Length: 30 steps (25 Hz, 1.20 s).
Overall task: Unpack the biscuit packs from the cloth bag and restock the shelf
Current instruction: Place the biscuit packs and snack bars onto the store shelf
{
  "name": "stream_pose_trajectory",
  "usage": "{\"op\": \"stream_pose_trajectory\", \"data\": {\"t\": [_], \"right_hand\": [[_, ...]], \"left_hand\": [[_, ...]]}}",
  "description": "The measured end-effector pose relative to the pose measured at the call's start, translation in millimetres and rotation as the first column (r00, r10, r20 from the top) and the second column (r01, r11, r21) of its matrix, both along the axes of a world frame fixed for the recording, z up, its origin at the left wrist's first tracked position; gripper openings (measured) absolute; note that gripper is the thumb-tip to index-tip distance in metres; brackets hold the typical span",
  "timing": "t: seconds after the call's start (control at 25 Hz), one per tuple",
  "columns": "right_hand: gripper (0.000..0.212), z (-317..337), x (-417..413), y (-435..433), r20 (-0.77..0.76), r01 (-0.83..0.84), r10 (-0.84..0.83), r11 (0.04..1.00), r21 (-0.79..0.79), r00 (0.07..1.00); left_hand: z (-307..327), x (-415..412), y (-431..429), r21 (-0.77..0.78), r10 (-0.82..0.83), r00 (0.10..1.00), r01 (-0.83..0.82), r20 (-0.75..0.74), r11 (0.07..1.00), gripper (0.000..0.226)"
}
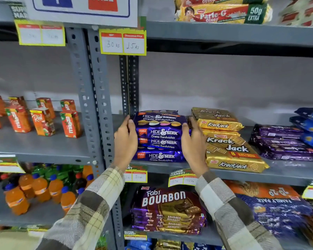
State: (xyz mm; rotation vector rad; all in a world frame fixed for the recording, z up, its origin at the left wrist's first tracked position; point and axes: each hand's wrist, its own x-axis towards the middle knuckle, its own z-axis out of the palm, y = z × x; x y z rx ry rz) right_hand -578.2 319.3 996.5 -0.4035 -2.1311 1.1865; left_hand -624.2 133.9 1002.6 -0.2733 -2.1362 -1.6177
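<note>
Left hand [126, 141], right hand [194, 143] against packs [163, 134]

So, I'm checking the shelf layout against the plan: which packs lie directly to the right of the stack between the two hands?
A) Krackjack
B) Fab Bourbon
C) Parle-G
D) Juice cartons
A: the gold Krackjack packs lie just right of the purple Hide & Seek stack, whose sides the left hand and right hand touch.
</note>
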Motion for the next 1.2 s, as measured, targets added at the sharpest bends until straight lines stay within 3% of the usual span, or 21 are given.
{"op": "stream_pose_trajectory", "data": {"t": [0.08,0.16,0.24,0.4,0.48,0.64,0.84,1.04,1.2], "right_hand": [[0.057,2.9,5.6,-13.7,-0.091,0.170,-0.145,0.894,0.415,0.985],[0.061,8.6,9.9,-34.0,-0.162,0.195,-0.123,0.787,0.586,0.979],[0.063,7.5,9.8,-57.0,-0.163,0.140,-0.047,0.769,0.624,0.986],[0.064,4.4,17.5,-106.9,-0.227,0.060,0.107,0.779,0.624,0.968],[0.066,1.6,25.0,-142.6,-0.276,0.031,0.196,0.763,0.646,0.941],[0.068,-18.3,39.5,-245.6,-0.278,-0.132,0.429,0.712,0.690,0.859],[0.068,-81.3,71.2,-392.8,-0.089,-0.371,0.617,0.575,0.729,0.782],[0.070,-159.2,110.1,-513.5,0.198,-0.651,0.764,0.349,0.674,0.614],[0.071,-216.4,122.9,-565.0,0.422,-0.802,0.762,0.207,0.560,0.492]], "left_hand": [[2.1,11.6,-0.4,-0.230,0.012,0.987,-0.050,-0.163,0.972,0.046],[2.7,23.4,-4.5,-0.424,0.022,0.959,-0.146,-0.282,0.894,0.051],[5.7,34.0,-17.7,-0.500,0.069,0.918,-0.274,-0.390,0.822,0.054],[9.2,56.9,-62.6,-0.455,0.131,0.788,-0.473,-0.602,0.755,0.052],[4.3,68.1,-99.2,-0.465,0.193,0.751,-0.566,-0.631,0.681,0.054],[-28.9,110.0,-202.4,-0.576,0.402,0.781,-0.624,-0.478,0.527,0.063],[-103.8,182.7,-343.8,-0.722,0.642,0.719,-0.590,-0.265,0.362,0.068],[-185.2,266.5,-463.3,-0.774,0.820,0.573,-0.517,0.003,0.364,0.069],[-244.6,304.9,-514.1,-0.699,0.836,0.489,-0.506,0.250,0.505,0.068]]}}
